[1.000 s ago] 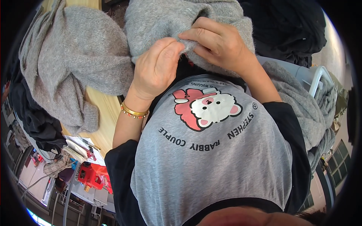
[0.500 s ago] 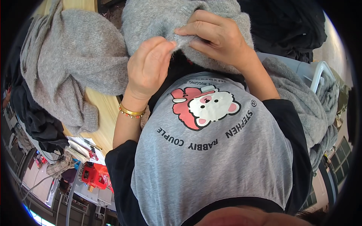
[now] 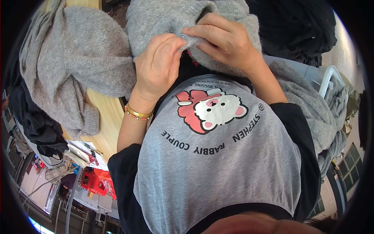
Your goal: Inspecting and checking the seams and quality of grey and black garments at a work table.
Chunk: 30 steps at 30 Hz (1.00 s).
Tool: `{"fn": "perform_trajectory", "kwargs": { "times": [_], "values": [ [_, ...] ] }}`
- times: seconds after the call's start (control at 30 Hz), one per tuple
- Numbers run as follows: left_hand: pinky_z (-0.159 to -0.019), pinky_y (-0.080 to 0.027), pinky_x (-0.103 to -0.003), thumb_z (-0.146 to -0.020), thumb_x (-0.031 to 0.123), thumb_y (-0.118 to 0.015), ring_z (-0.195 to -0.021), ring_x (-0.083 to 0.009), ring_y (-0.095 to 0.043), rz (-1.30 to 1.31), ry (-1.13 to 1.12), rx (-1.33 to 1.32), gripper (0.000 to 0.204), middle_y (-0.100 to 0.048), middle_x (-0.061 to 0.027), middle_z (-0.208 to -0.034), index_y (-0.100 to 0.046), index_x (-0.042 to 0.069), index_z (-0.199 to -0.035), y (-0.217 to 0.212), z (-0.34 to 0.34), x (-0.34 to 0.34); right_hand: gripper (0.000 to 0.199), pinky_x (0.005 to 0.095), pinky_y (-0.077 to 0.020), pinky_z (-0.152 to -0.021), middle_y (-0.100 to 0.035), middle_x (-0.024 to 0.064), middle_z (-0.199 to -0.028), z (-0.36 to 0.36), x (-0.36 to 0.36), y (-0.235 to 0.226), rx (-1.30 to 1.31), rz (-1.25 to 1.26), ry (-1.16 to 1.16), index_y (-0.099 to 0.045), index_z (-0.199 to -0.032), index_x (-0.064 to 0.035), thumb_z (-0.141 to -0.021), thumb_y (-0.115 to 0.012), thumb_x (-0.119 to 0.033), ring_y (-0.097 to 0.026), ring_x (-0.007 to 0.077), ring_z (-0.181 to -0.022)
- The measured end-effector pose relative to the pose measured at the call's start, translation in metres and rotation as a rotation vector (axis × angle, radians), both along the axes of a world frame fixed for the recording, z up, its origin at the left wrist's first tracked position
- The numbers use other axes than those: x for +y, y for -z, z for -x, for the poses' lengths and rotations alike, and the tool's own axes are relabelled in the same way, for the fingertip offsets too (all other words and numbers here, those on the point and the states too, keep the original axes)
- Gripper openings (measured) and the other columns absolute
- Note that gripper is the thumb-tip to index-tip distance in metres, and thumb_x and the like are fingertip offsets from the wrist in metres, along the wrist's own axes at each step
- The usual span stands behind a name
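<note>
A fuzzy grey knit garment (image 3: pixel 150 17) is bunched up in front of me at the top of the view. With fingertips pressed together, my left hand (image 3: pixel 157 66) pinches a fold of it. My right hand (image 3: pixel 228 41) grips the same fold from the other side, its thumb and forefinger close to the left fingertips. A small shiny spot shows on the fabric between them; too little of it shows to name. The folds around the pinch hide the rest of the edge.
Another grey knit garment (image 3: pixel 97 45) drapes over a wooden table (image 3: pixel 106 117) at left. Dark cloth (image 3: pixel 37 117) lies beyond it. At right, a pale blue tub (image 3: pixel 331 78) holds grey knits (image 3: pixel 307 101); black cloth (image 3: pixel 292 27) is piled behind. A red basket (image 3: pixel 91 183) sits lower left.
Both hands have shifted very slightly to the right, the left one turning a little. They keep their pinch on the same fold of the knit garment.
</note>
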<state>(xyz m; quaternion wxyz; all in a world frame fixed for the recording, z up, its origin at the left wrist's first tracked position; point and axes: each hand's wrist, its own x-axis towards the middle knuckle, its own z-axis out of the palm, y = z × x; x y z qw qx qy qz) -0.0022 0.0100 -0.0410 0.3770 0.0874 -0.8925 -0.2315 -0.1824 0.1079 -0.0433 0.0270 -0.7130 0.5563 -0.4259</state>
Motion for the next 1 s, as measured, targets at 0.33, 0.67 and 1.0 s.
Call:
{"fn": "perform_trajectory", "kwargs": {
  "times": [0.33,0.67,1.0],
  "values": [
    [-0.053,-0.05,-0.03,-0.073,-0.003,-0.068,-0.064,-0.0219,-0.063,0.055,0.076,0.022,0.022,-0.064,-0.0088,-0.09,-0.064,0.002,-0.094,0.009,0.003,0.001,0.039,0.0267,-0.0461,-0.053,-0.059,0.0066,-0.079,-0.003,-0.005,-0.001,-0.092,-0.114,0.047,-0.07,-0.096,-0.003,-0.06,-0.063,0.008,-0.057,0.0176,-0.062],
    [-0.077,-0.049,-0.039,-0.079,-0.001,-0.061,-0.087,-0.0353,-0.06,-0.535,-0.083,-0.205,0.018,-0.061,-0.0171,-0.093,-0.061,0.0,-0.097,0.005,-0.007,-0.007,0.027,0.0378,-0.0472,-0.073,-0.063,0.0129,-0.086,0.028,-0.008,-0.015,-0.332,-0.129,0.053,-0.067,-0.095,-0.0008,-0.069,-0.062,-0.002,-0.059,0.0291,-0.081],
    [-0.061,-0.039,-0.018,-0.093,0.02,-0.062,-0.072,0.0001,-0.049,-1.317,-0.04,-0.175,0.018,-0.06,0.0079,-0.081,-0.067,0.004,-0.1,0.001,-0.04,-0.022,0.019,0.0217,-0.0369,-0.058,-0.056,-0.0023,-0.087,0.031,0.009,-0.032,-0.803,-0.735,-0.103,-0.069,-0.091,-0.002,-0.072,-0.071,-0.003,-0.049,0.0053,-0.069]
  ]
}}
